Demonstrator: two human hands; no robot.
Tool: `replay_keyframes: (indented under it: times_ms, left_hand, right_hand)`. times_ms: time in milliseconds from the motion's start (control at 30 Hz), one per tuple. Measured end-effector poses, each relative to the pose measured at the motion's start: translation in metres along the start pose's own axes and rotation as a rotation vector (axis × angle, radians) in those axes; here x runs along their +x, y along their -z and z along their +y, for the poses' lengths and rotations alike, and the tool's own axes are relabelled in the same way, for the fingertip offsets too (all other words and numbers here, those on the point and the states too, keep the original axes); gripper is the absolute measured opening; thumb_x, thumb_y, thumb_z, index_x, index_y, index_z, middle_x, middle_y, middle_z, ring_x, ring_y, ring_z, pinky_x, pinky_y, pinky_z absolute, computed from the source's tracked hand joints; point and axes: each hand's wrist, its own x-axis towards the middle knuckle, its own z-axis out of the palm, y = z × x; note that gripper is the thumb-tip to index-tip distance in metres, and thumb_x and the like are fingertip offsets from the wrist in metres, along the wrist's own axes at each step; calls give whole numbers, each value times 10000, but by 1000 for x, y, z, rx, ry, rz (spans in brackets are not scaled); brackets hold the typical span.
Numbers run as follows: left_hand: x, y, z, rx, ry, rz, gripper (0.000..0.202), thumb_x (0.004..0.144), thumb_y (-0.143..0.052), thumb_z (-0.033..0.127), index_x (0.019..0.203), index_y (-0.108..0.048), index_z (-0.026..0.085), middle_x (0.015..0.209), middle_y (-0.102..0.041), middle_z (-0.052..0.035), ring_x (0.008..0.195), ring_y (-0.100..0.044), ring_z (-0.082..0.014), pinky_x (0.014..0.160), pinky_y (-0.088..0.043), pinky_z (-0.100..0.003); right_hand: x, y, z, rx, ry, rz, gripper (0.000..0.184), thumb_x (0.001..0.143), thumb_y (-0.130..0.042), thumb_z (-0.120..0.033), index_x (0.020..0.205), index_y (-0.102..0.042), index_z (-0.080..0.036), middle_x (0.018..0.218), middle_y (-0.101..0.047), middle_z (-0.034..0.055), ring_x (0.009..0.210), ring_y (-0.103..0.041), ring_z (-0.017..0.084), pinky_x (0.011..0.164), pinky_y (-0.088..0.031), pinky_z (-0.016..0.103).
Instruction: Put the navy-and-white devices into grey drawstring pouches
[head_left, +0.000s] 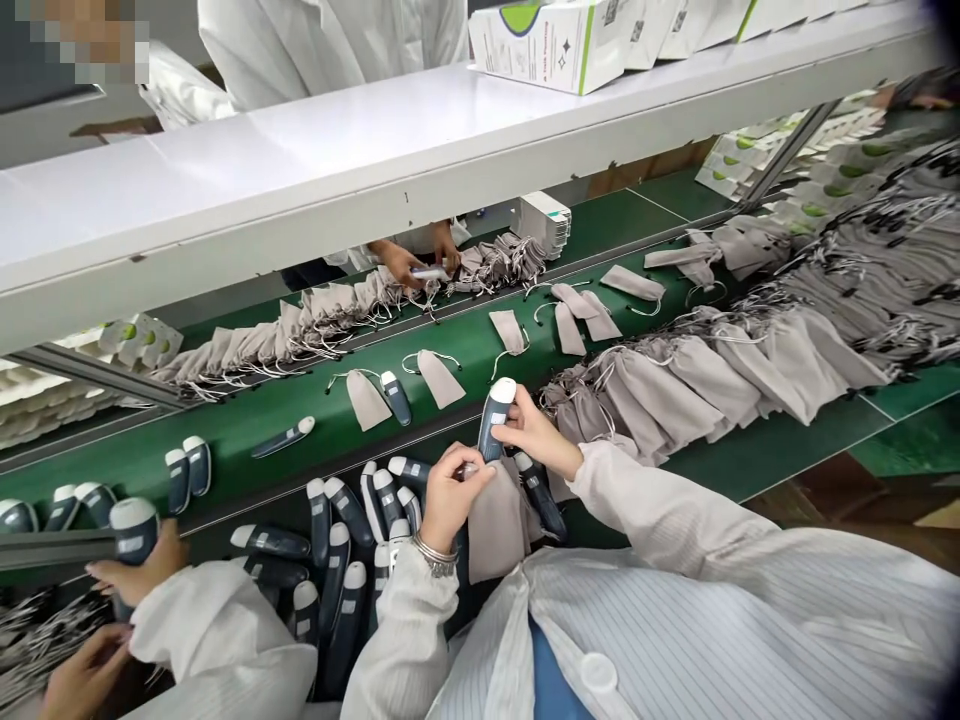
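My right hand (536, 435) grips a dark blue handheld device with a white cap (495, 415), held upright over the near edge of the green belt. My left hand (448, 495) pinches the mouth of a grey drawstring pouch (496, 520) just below the device, with the device's lower end at the pouch opening. Several more blue-and-white devices (352, 530) lie in a pile to the left of my left hand.
The green conveyor belt (300, 400) carries loose pouches and devices. A large heap of grey pouches (750, 360) lies right. A co-worker's hands at lower left hold a device (135, 535). Another person's hands (416, 262) work across the belt. White boxes (555, 45) stand on the overhead shelf.
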Motion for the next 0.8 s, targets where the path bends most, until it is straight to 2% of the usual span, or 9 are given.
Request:
replay_keyframes:
  times_ms: [133,233,333,400,533,600,667,733,800]
  left_hand:
    - [1,0,5,-43,-37,-17,158,777,-770,296,735,-656,193,774,-515,10,705,-476,-126,662,-358,-259]
    - [7,-2,12,-70,-75,-38,184,751,-798,319,718,-671,189,797,-527,-6,753,-502,-141,696,-389,-267]
    - [16,-6,20,-128,-100,113,181,738,-808,319,733,-680,191,896,-530,-22,842,-529,-151,725,-418,-260]
    - [21,-8,23,-157,-98,250,162,736,-807,300,747,-685,194,970,-531,-32,921,-543,-159,753,-435,-253]
    - [23,0,25,-127,-22,231,165,702,-831,274,728,-695,184,1048,-548,-43,874,-551,-131,724,-444,-231]
    - [21,11,25,-191,24,226,214,667,-858,273,709,-675,171,1013,-570,-38,772,-534,-98,649,-431,-207]
    - [18,24,22,-311,43,342,251,707,-835,333,757,-640,183,861,-558,3,613,-459,-58,525,-365,-177]
    - [17,33,14,-371,44,473,249,824,-718,436,881,-603,223,749,-496,46,496,-348,-41,439,-269,-164]
    - [17,32,1,-249,42,445,264,938,-524,506,1031,-570,264,778,-509,44,465,-320,-46,419,-251,-171]
  right_hand:
    - [4,10,-8,-54,67,139,718,778,-683,-237,1336,-237,-304,943,-598,-27,722,-630,123,610,-531,246]
    - [2,11,-17,-154,110,-51,830,799,-695,-246,1452,-189,-320,1009,-592,-3,804,-631,139,707,-543,289]
    - [-2,4,-22,-297,151,-271,494,917,-586,-358,1371,-430,-242,1174,-588,58,1094,-581,189,959,-471,356]
    - [-5,1,-22,-388,125,-311,370,988,-454,-427,1271,-550,-208,1211,-593,68,1181,-529,206,1029,-405,368]
    - [-11,6,-24,-437,-45,-382,376,958,-513,-421,1242,-583,-184,904,-614,24,824,-567,153,729,-454,286]
    - [-16,14,-33,-339,-127,-394,312,925,-562,-375,1163,-601,-177,664,-488,-50,568,-439,95,537,-359,224]
    - [-22,22,-50,-157,-170,-334,192,917,-566,-330,1054,-582,-196,545,-291,-112,441,-239,62,443,-218,194]
    - [-21,28,-74,1,-145,-244,100,917,-564,-293,976,-531,-219,539,-198,-128,427,-124,54,422,-145,188]
    - [-8,31,-99,52,-35,-151,84,923,-562,-283,931,-500,-226,558,-218,-121,431,-134,56,416,-163,185]
